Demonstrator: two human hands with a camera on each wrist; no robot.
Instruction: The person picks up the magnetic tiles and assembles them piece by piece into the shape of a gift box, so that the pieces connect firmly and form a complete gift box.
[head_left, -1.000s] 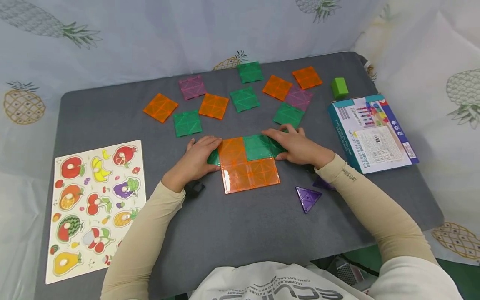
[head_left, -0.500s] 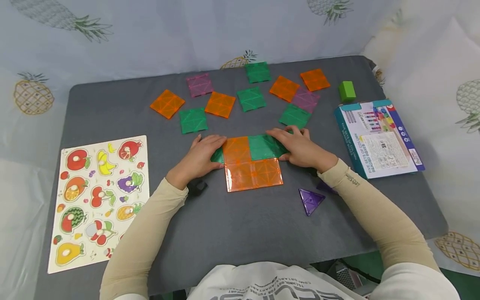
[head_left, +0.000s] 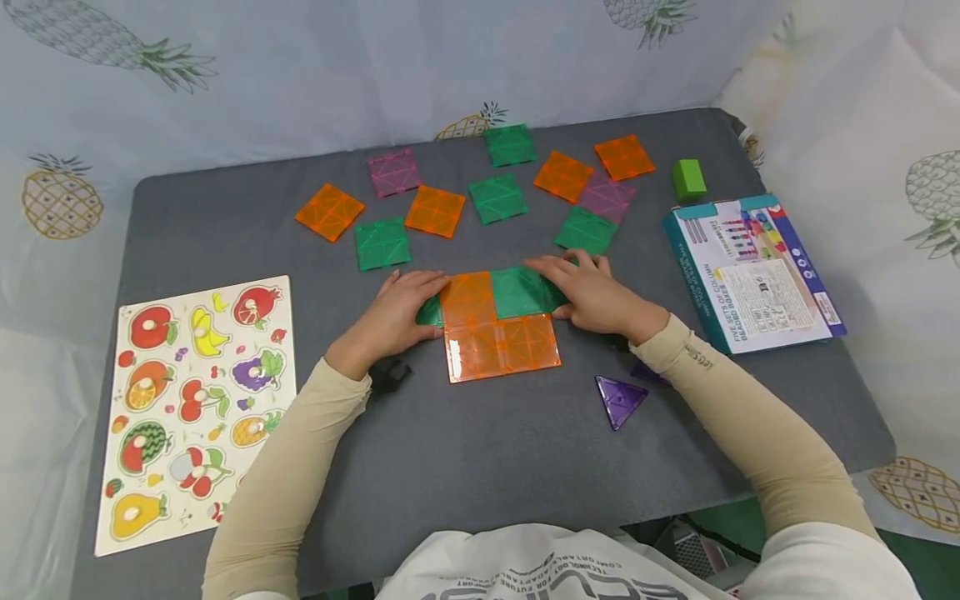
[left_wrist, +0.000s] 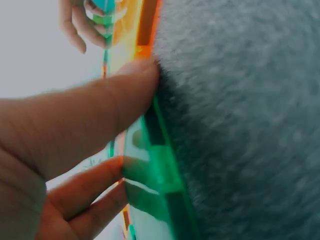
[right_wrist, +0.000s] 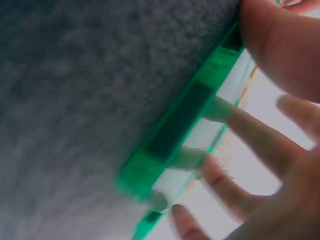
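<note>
A flat cluster of translucent magnetic tiles lies mid-table: two orange squares in front, an orange one and a green one behind. My left hand grips a green tile at the cluster's left edge, with the thumb on one side of this green tile and the fingers on the other. My right hand holds the green tile at the right end, fingers spread over its face. Both end tiles look tilted.
Several loose squares lie behind: orange, green, purple and more. A purple triangle sits front right. A fruit puzzle board lies left; a printed box and a green block lie right.
</note>
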